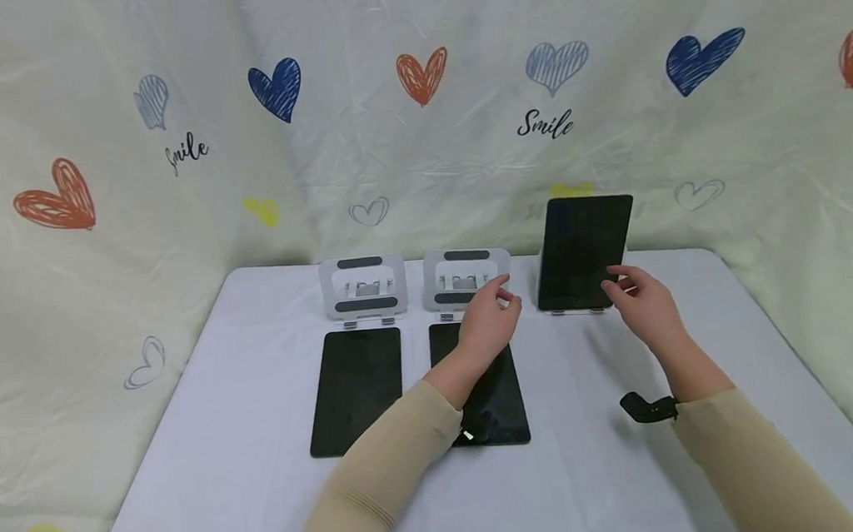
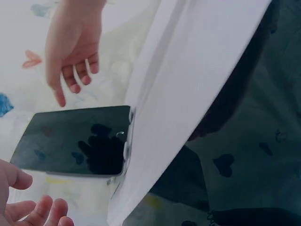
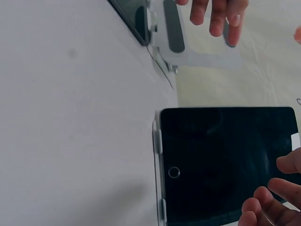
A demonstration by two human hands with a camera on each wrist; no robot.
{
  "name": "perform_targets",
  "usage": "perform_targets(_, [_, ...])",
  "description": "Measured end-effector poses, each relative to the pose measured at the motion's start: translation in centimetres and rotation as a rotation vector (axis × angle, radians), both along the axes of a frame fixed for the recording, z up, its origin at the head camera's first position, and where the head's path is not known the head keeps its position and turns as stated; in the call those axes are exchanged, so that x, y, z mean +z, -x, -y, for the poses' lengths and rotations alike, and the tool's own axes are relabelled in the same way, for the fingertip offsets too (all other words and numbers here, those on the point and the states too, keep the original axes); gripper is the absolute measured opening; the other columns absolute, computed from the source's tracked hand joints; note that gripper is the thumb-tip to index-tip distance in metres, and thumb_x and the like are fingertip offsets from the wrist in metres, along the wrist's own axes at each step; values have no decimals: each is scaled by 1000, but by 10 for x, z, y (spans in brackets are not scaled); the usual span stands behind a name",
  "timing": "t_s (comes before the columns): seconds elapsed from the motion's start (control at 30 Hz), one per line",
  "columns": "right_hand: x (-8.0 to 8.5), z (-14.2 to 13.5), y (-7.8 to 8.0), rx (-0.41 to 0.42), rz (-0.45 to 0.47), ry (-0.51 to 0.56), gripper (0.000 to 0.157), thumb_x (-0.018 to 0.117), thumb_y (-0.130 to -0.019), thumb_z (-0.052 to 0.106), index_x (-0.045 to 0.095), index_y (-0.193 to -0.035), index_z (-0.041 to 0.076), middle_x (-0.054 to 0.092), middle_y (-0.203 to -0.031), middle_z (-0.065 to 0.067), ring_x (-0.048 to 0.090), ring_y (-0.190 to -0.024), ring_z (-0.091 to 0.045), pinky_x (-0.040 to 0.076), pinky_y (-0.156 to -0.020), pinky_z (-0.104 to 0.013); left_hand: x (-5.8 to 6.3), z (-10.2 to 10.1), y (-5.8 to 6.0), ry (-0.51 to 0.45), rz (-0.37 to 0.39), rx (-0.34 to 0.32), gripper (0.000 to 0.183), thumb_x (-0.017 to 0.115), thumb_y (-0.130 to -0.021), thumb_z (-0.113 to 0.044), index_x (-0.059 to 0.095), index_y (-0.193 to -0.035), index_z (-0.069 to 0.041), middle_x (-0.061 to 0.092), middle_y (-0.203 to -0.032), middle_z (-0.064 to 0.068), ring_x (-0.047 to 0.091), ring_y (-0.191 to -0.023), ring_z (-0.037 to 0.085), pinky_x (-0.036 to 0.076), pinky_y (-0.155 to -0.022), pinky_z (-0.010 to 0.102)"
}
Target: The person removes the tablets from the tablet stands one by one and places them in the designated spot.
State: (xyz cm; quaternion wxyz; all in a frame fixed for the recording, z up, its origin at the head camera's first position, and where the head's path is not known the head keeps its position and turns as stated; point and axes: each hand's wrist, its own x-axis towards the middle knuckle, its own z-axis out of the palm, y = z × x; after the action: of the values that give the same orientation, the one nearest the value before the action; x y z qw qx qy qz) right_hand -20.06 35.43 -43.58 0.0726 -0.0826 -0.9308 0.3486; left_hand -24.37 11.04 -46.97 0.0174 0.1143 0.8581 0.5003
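A black tablet (image 1: 586, 252) stands tilted back on a stand at the right, its lower edge on the stand's small ledge. Its round home button shows in the right wrist view. My right hand (image 1: 643, 303) is at the tablet's right edge, fingers loosely bent and gripping nothing. My left hand (image 1: 489, 315) hovers in front of the middle white stand (image 1: 467, 278), partly covering it, with relaxed fingers and nothing in them. Beneath the left forearm lies a second black tablet (image 1: 493, 398), partly hidden. A third black tablet (image 1: 364, 379) lies flat to its left.
Another white stand (image 1: 363, 288) with dark grey pads is at the back left, behind the third tablet. All sit on a white-covered table (image 1: 578, 471). A pale curtain (image 1: 463, 163) printed with hearts hangs behind the table and along its sides.
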Motion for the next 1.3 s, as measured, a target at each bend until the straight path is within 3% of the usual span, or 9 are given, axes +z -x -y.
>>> perform_targets(0.13, [1,-9,8,-34,-16,16,55,45,-104,39,46,-145,2,56,-121,-25,54,-106,-38,45,-72,-39,6,-17,4,16,-6,1,46,57,-100,-29,52,-145,-20,63,-105,-9,56,-72,7,48,-66,27])
perform_targets(0.47, [-3,-23,26,-92,-81,46,52,47,-103,35,48,-146,5,56,-117,-20,53,-101,-31,43,-68,-35,10,-43,20,-19,-13,11,49,59,-99,-27,49,-147,-20,61,-101,-10,58,-80,8,49,-69,28])
perform_targets(0.77, [-1,-32,44,-145,-136,56,56,47,-103,33,41,-150,5,56,-116,-20,53,-105,-32,42,-70,-34,18,-59,33,35,7,7,51,58,-100,-28,46,-149,-22,59,-90,-11,55,-68,8,45,-61,27])
perform_targets(1.3, [-7,-40,59,-105,-123,46,56,47,-103,33,42,-149,2,52,-119,-26,53,-109,-42,45,-79,-44,18,-72,42,41,-23,-8,51,59,-99,-25,47,-149,-25,58,-90,-11,55,-74,8,46,-66,26])
